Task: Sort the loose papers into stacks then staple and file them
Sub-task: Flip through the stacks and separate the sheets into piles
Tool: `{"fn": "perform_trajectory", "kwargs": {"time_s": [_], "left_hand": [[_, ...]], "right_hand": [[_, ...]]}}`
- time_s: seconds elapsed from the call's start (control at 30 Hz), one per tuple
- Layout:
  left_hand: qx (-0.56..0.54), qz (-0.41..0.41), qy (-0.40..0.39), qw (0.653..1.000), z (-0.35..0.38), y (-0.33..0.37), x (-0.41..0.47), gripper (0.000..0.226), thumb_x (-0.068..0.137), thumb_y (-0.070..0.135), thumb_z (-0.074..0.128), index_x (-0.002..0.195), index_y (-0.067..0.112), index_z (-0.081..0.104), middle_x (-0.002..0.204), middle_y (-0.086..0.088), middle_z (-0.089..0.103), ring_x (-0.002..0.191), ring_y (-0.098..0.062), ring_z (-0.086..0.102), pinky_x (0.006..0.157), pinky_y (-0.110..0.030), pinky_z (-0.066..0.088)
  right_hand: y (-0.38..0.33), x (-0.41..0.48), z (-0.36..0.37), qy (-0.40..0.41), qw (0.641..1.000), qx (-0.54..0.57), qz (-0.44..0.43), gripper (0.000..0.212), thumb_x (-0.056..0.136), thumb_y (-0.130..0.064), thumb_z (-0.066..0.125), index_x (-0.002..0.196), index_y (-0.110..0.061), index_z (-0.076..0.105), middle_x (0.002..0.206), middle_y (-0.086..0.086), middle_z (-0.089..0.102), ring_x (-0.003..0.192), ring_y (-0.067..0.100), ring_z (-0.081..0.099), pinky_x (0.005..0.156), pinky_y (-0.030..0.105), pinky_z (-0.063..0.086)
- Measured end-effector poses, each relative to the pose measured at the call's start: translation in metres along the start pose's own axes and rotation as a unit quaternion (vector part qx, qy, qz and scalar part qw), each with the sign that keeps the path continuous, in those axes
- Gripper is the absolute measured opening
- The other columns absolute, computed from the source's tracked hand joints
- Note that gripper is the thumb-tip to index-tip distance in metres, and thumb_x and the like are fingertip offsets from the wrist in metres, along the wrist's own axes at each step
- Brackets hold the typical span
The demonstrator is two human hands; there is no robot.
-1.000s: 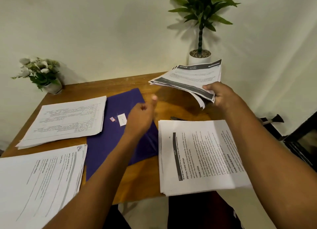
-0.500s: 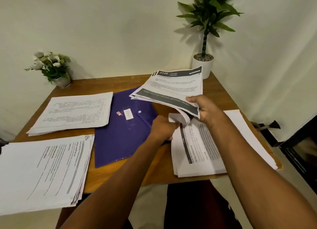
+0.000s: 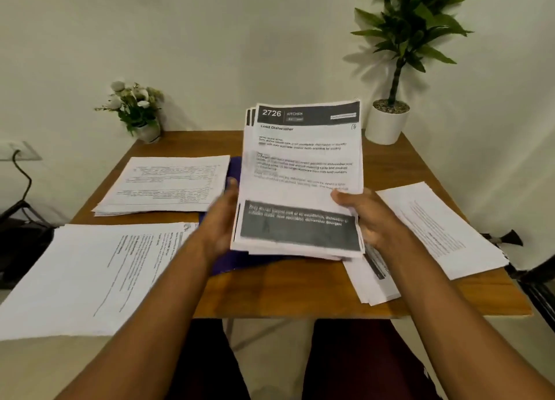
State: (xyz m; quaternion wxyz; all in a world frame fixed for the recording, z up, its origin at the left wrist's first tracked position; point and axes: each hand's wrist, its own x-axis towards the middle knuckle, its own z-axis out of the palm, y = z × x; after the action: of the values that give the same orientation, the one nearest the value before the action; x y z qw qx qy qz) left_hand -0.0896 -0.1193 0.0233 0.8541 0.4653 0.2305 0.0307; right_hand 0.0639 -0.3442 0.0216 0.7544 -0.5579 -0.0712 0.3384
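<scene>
Paper sheaf point(image 3: 300, 183) hangs over mid table point(image 3: 300, 297), right hand point(image 3: 369, 216) pinching its right edge, left hand point(image 3: 222, 219) straight-fingered against the left edge; likely light, floppy, slide-prone, so hold both side edges.

Your wooden table point(image 3: 435, 297) bears left paper stacks point(image 3: 168, 186), right paper stacks point(image 3: 441, 228) and a purple folder point(image 3: 235, 167) between them. A flower pot point(image 3: 148, 132) and potted plant point(image 3: 386, 125) stand at the back.

Both forearms reach forward; your left hand point(image 3: 220, 219), fingers straight, touches the paper bundle point(image 3: 300, 174); your right hand point(image 3: 371, 219) grips it, thumb on top.
</scene>
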Motion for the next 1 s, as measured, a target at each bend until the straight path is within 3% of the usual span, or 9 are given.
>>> {"fn": "perform_trajectory", "kwargs": {"time_s": [0.03,0.1,0.2,0.27,0.4,0.5,0.63,0.8,1.0], "left_hand": [[-0.06,-0.004,-0.025,0.998,-0.015,0.008,-0.001,0.066,0.102,0.062,0.037,0.134,0.012,0.063,0.128,-0.015,0.07,0.124,-0.034,0.063,0.108,-0.05,0.048],[-0.049,0.031,-0.053,0.997,-0.028,0.017,-0.009,0.069,0.1,0.062,0.036,0.142,0.011,0.057,0.139,-0.017,0.063,0.128,-0.035,0.061,0.106,-0.052,0.05],[0.093,0.087,0.04,0.991,-0.035,0.009,-0.013,0.033,0.102,0.031,0.058,0.131,0.014,0.063,0.129,-0.012,0.07,0.111,-0.029,0.072,0.09,-0.044,0.06],[0.152,0.101,0.121,0.976,-0.041,-0.002,-0.009,0.025,0.1,0.017,0.064,0.124,0.017,0.066,0.121,-0.007,0.074,0.101,-0.024,0.075,0.088,-0.044,0.06],[0.207,0.139,0.16,0.955,-0.05,-0.036,-0.01,0.015,0.1,0.016,0.063,0.11,0.027,0.068,0.11,0.006,0.076,0.092,-0.011,0.076,0.073,-0.026,0.059],[0.275,0.208,0.183,0.92,-0.054,-0.055,-0.007,0.018,0.101,0.02,0.062,0.118,0.024,0.067,0.109,0.01,0.074,0.092,-0.006,0.074,0.071,-0.018,0.058],[0.291,0.238,0.195,0.906,-0.055,-0.061,-0.006,0.025,0.102,0.024,0.062,0.126,0.019,0.065,0.113,0.007,0.074,0.094,-0.01,0.074,0.071,-0.02,0.06],[0.287,0.265,0.201,0.898,-0.056,-0.065,-0.007,0.025,0.101,0.025,0.063,0.124,0.016,0.066,0.109,0.009,0.074,0.091,-0.007,0.074,0.067,-0.018,0.058],[0.225,0.279,0.206,0.911,-0.052,-0.064,-0.011,0.024,0.102,0.031,0.06,0.12,0.017,0.068,0.106,0.008,0.076,0.092,-0.009,0.075,0.068,-0.021,0.06]], "right_hand": [[0.006,-0.004,0.007,-0.003,1.0,-0.007,-0.006,0.035,0.093,0.004,0.062,0.125,-0.008,0.066,0.118,0.012,0.073,0.107,0.029,0.072,0.081,0.042,0.062],[0.018,-0.008,0.023,-0.022,0.999,-0.036,-0.005,0.032,0.093,0.002,0.064,0.122,-0.01,0.068,0.117,0.01,0.074,0.106,0.028,0.072,0.081,0.04,0.062],[0.034,-0.008,0.047,-0.046,0.995,-0.087,0.011,0.031,0.091,-0.001,0.069,0.119,-0.013,0.068,0.114,0.007,0.075,0.104,0.026,0.073,0.082,0.039,0.062],[0.044,-0.004,0.055,-0.048,0.995,-0.076,0.038,0.039,0.088,-0.007,0.074,0.126,-0.011,0.065,0.116,0.009,0.075,0.106,0.03,0.072,0.091,0.048,0.059],[0.063,-0.001,0.053,-0.037,0.995,-0.011,0.094,0.039,0.093,-0.019,0.068,0.131,-0.008,0.063,0.12,0.017,0.072,0.111,0.04,0.069,0.1,0.057,0.051],[0.075,0.001,0.045,0.014,0.999,-0.001,0.036,0.036,0.095,-0.012,0.064,0.131,-0.011,0.061,0.118,0.012,0.074,0.105,0.035,0.072,0.089,0.048,0.058],[0.077,0.001,0.045,0.02,1.0,-0.015,-0.011,0.034,0.096,-0.001,0.059,0.127,-0.014,0.063,0.11,0.006,0.077,0.093,0.025,0.076,0.068,0.031,0.061],[0.075,0.0,0.044,0.002,1.0,-0.001,-0.009,0.039,0.095,-0.005,0.059,0.132,-0.018,0.061,0.12,0.009,0.073,0.105,0.031,0.072,0.079,0.038,0.061],[0.076,-0.001,0.043,0.0,1.0,-0.002,-0.018,0.04,0.094,-0.003,0.06,0.131,-0.019,0.062,0.12,0.009,0.073,0.103,0.03,0.073,0.077,0.036,0.062]]}}
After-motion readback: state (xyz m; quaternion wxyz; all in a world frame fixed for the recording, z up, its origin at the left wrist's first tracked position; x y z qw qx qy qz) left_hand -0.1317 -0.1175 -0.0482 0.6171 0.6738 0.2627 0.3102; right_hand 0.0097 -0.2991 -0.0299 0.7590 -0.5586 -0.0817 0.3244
